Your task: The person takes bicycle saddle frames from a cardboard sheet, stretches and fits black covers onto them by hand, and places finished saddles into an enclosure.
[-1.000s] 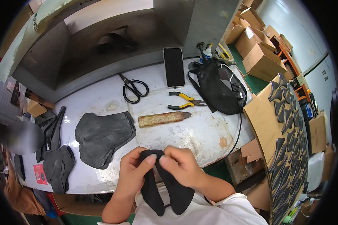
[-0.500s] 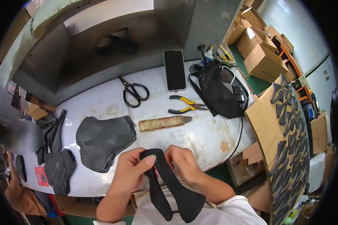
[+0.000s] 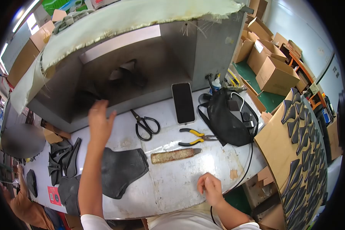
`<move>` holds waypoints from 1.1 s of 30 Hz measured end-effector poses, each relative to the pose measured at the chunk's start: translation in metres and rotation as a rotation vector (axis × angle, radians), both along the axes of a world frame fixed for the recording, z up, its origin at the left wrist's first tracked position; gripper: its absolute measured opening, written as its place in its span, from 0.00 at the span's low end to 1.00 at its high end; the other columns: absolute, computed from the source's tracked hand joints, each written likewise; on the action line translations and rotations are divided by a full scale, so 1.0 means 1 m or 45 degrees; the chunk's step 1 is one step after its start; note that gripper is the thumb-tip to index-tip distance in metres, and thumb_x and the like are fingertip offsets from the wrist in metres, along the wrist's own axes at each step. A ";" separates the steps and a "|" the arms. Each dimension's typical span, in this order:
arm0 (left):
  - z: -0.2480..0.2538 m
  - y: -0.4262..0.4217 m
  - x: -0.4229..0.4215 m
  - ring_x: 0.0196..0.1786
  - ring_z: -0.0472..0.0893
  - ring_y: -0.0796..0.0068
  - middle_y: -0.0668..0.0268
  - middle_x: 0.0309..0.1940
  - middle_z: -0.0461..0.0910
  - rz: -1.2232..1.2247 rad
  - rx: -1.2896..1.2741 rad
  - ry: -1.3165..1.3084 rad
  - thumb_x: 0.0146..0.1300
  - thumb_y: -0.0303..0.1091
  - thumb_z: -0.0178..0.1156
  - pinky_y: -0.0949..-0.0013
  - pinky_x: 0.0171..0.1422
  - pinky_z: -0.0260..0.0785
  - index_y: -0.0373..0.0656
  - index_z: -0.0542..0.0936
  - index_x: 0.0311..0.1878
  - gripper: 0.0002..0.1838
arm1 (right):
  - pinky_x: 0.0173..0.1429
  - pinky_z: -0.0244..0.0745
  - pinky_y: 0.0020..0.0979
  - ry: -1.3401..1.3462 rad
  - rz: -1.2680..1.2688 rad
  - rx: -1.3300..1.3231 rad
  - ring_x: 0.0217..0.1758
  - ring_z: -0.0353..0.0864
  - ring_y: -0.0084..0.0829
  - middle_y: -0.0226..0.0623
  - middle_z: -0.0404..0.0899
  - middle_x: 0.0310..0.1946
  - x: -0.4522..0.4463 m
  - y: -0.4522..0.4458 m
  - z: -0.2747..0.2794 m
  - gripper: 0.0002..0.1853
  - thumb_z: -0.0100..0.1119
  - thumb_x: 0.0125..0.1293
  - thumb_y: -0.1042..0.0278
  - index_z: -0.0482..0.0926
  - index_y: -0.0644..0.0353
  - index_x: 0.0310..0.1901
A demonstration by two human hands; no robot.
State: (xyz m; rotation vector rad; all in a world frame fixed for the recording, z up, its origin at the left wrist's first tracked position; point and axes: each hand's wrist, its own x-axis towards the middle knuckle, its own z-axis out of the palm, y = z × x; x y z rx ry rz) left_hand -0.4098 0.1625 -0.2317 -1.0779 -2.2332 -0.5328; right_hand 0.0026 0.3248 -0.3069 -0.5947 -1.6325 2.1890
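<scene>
My left hand (image 3: 100, 119) is raised at the front of a grey box-like hood (image 3: 73, 122), fingers stretched out and apart. Just beyond its fingertips a dark blurred piece (image 3: 87, 96) shows inside the hood. Another black piece (image 3: 132, 74) lies deeper in there. My right hand (image 3: 211, 187) hovers over the front of the table, fingers curled in, with nothing seen in them. Under my left forearm lies a stack of black sheet pieces (image 3: 122, 172). Black-handled scissors (image 3: 147, 125) and a knife with a wrapped handle (image 3: 173, 156) lie to its right.
Yellow-black pliers (image 3: 195, 138), a phone (image 3: 183, 103) and a black bag (image 3: 230, 120) with a cable sit on the white table (image 3: 161, 191). Black shaped pieces (image 3: 61, 157) lie at left, near another person's arm (image 3: 23, 184). A board of dark parts (image 3: 272, 145) stands right.
The black strap-like piece has left my hands. My left hand has moved from my lap up and forward to the hood, while my right hand has moved right. The view has tilted up.
</scene>
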 end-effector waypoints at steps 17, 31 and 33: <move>0.006 0.054 0.048 0.50 0.78 0.57 0.55 0.46 0.77 -0.761 0.478 -0.142 0.48 0.14 0.68 0.57 0.57 0.72 0.41 0.73 0.38 0.18 | 0.30 0.65 0.23 0.064 0.072 0.184 0.24 0.68 0.18 0.30 0.74 0.22 0.000 -0.002 -0.004 0.16 0.48 0.78 0.60 0.76 0.65 0.38; 0.061 -0.050 0.237 0.36 0.81 0.84 0.68 0.36 0.81 -0.714 0.448 -2.241 0.62 0.27 0.69 0.77 0.39 0.76 0.35 0.78 0.45 0.12 | 0.38 0.69 0.27 0.257 0.289 0.776 0.32 0.75 0.27 0.32 0.75 0.27 -0.063 -0.033 0.126 0.20 0.74 0.58 0.57 0.76 0.62 0.41; 0.045 -0.053 0.248 0.38 0.80 0.84 0.68 0.37 0.81 -0.764 0.447 -2.264 0.62 0.27 0.70 0.77 0.40 0.76 0.34 0.79 0.46 0.13 | 0.34 0.67 0.28 0.137 0.556 0.771 0.28 0.73 0.27 0.31 0.74 0.24 -0.067 -0.031 0.129 0.18 0.71 0.61 0.55 0.76 0.61 0.37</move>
